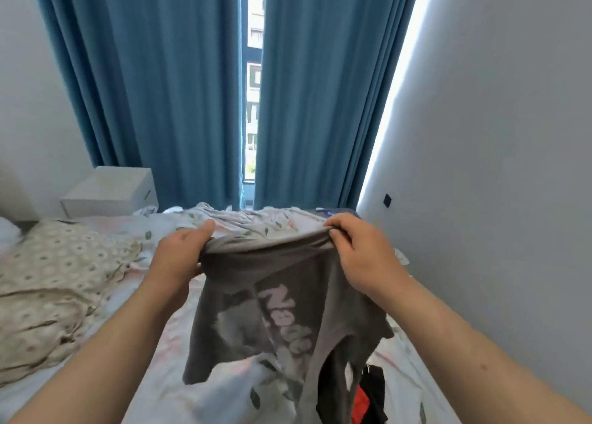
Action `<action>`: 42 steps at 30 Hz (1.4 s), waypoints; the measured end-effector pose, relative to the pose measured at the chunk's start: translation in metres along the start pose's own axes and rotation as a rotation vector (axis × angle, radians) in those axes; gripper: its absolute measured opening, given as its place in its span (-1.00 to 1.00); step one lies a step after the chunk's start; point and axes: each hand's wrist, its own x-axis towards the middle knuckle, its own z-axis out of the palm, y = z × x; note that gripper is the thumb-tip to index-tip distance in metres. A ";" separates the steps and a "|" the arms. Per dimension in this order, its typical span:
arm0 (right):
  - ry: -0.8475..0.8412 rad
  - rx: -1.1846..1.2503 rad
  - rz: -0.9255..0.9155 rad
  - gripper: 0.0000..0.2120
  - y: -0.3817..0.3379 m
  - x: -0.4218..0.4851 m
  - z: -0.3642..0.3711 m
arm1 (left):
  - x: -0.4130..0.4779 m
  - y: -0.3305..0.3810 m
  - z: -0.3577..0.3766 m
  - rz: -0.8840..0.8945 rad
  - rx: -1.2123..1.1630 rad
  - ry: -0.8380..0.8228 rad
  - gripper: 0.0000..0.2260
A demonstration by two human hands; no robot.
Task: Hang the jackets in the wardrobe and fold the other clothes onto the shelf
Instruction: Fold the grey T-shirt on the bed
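Black and red clothes (368,391) lie at the near right of the bed (224,401), not yet sorted. Over the bed hangs a grey shirt (275,295), print showing. Left hand (182,250) and right hand (362,250) each grip its top edge, fingers curled round the cloth. Judgement: folding is in hand; the next move calls for laying the shirt flat on the bed. Curtains (160,87) stand beyond the bed.
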 end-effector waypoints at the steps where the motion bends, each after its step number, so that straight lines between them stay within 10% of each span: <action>1: 0.007 -0.020 -0.034 -0.83 -0.015 0.007 -0.010 | -0.003 0.018 -0.007 -0.006 -0.009 0.000 -0.61; 6: -0.036 -0.058 -0.178 -0.86 -0.091 0.028 -0.048 | -0.039 0.098 -0.052 0.148 0.098 -0.058 -0.27; 15: -0.079 0.065 -0.355 -0.92 -0.194 0.040 -0.109 | -0.121 0.203 -0.118 0.522 0.745 0.035 -0.69; 19: -0.027 0.222 -0.457 -0.84 -0.233 0.041 -0.129 | -0.157 0.233 -0.092 0.620 1.021 0.034 -0.39; 29: 0.041 0.370 -0.670 -0.79 -0.282 0.036 -0.186 | -0.191 0.261 0.006 0.540 0.155 -0.357 -0.79; 42: 0.168 0.878 -0.453 -0.73 -0.136 -0.061 -0.175 | -0.212 0.321 0.078 0.559 -0.319 0.190 -0.92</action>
